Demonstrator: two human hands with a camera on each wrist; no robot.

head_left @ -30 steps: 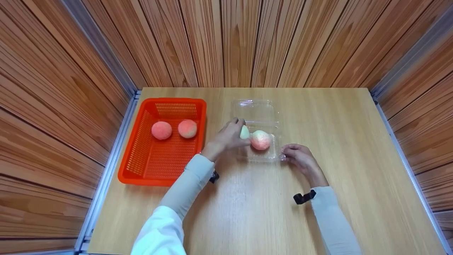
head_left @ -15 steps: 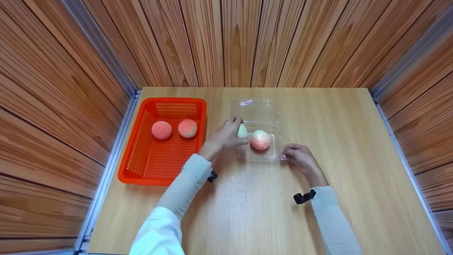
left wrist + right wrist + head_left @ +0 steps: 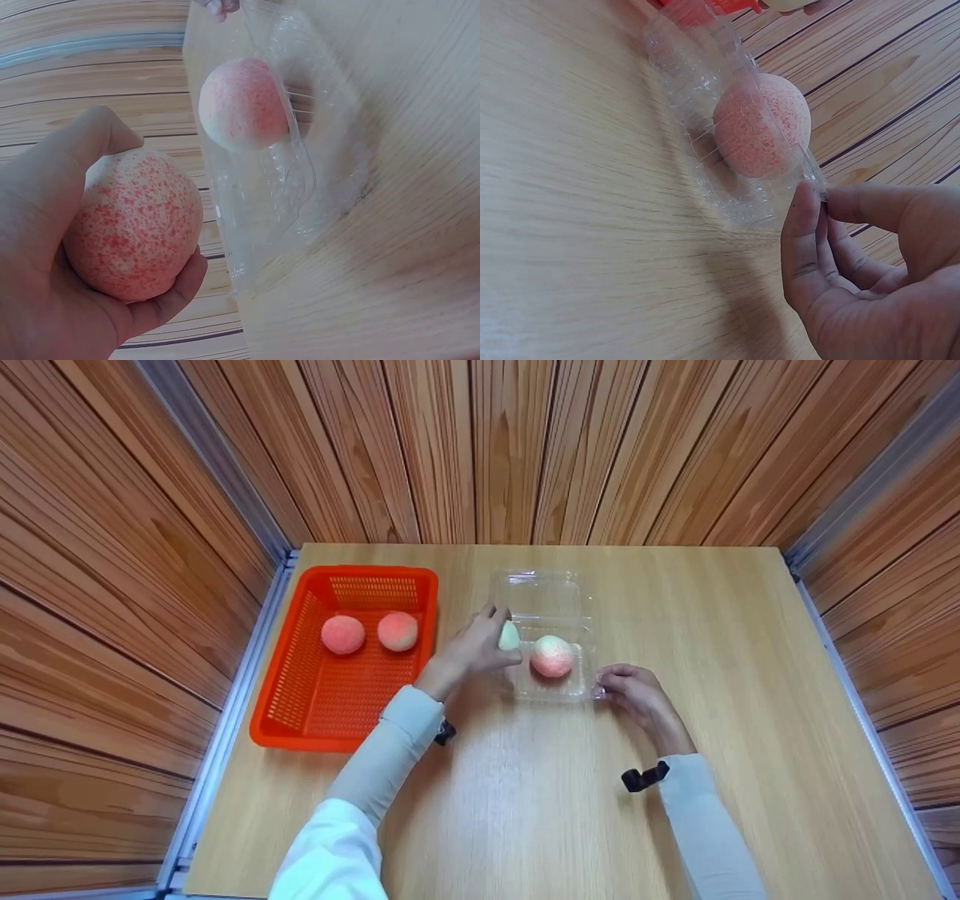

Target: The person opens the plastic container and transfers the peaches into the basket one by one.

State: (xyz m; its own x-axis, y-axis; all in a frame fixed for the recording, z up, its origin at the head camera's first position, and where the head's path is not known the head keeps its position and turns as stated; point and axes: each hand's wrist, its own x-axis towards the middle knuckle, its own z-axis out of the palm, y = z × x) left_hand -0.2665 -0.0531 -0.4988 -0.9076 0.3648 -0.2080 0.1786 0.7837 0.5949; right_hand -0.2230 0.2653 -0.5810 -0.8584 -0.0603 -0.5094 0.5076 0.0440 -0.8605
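Note:
My left hand [image 3: 474, 646] grips a round peach [image 3: 139, 225], pale with pink speckles, its thumb and fingers curled round the sides. In the head view that peach hangs over the left side of a clear plastic clamshell box [image 3: 551, 691], mostly hidden by the hand. Another peach [image 3: 552, 657], white above and pink below, sits in the box's front half. My right hand [image 3: 639, 697] pinches the front right corner of the box rim between thumb and fingertips, as the right wrist view shows up close.
An orange plastic basket [image 3: 322, 735] stands at the table's left. Inside it lie a pink peach [image 3: 343, 635] and a pink-and-yellowish peach [image 3: 397, 631]. The box's lid [image 3: 544, 594] lies folded back toward the wood-plank wall [image 3: 510, 457].
My left hand has drifted slightly left with its peach, away from the peach in the box. The right hand has stayed at the box corner.

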